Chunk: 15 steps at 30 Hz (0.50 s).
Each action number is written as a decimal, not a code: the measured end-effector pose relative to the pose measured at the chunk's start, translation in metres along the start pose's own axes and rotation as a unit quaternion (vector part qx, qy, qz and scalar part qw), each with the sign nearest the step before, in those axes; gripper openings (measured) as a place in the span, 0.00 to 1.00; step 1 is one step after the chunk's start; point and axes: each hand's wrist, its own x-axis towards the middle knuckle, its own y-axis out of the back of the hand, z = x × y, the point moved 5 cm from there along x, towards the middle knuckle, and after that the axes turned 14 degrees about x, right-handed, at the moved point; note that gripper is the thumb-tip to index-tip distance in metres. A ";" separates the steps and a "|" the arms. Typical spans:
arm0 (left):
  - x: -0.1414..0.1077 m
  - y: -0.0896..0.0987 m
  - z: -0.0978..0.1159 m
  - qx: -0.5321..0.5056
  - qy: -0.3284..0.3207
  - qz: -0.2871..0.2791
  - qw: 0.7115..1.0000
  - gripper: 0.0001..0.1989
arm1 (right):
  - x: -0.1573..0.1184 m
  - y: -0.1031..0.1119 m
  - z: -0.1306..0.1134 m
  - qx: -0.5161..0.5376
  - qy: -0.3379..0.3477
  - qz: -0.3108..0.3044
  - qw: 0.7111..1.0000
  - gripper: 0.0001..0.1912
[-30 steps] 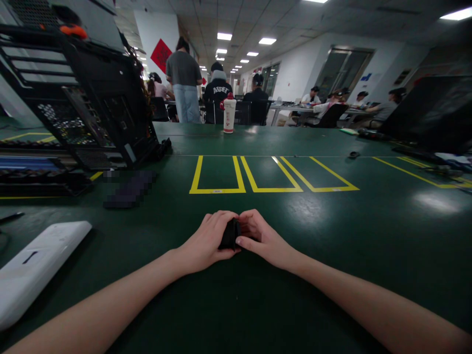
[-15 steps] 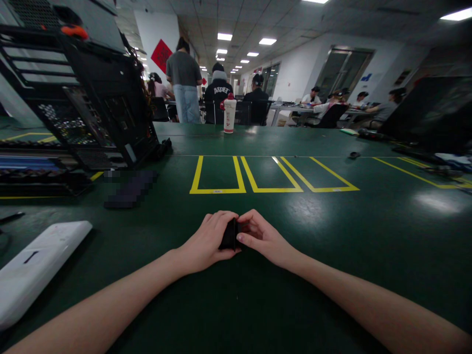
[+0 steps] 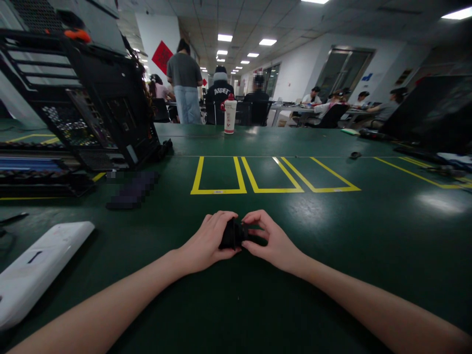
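A small black flanged object (image 3: 229, 235) lies sideways between my hands, low over the green table; its exact kind does not show. My left hand (image 3: 206, 241) is closed around its wider left part, thumb below and fingers over the top. A thin rim stands near its middle, and a narrower black end points right. The thumb and fingertips of my right hand (image 3: 271, 241) pinch that narrower end from the right, with a gap between the palm and the object. Part of the object is hidden behind my left fingers.
Yellow tape outlines (image 3: 219, 191) mark the green table (image 3: 332, 285) ahead. On the left are an open computer case (image 3: 125, 113), a dark pixelated slab (image 3: 132, 191) and a white device (image 3: 40, 265). A white cup (image 3: 229, 117) stands at the far edge. People sit and stand beyond.
My right hand has shifted slightly right and its fingers have opened out a little. More of the object's narrow black end now shows. My left hand keeps its grip in place.
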 end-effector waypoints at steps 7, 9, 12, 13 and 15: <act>-0.001 0.000 0.000 0.005 -0.002 0.005 1.000 0.28 | 0.010 -0.002 0.012 0.147 -0.120 -0.006 0.982 0.17; -0.001 0.000 0.002 0.012 -0.007 0.002 1.000 0.28 | 0.012 -0.005 0.012 0.162 -0.132 -0.003 0.978 0.16; 0.000 0.001 0.006 0.024 -0.020 0.003 1.000 0.27 | 0.013 -0.010 0.010 0.170 -0.135 0.007 0.976 0.15; 0.000 0.001 0.006 0.026 -0.021 0.002 0.999 0.27 | 0.013 -0.010 0.009 0.169 -0.134 0.012 0.976 0.15; 0.000 0.000 0.006 0.028 -0.020 -0.002 0.999 0.27 | 0.012 -0.011 0.008 0.164 -0.132 0.017 0.978 0.14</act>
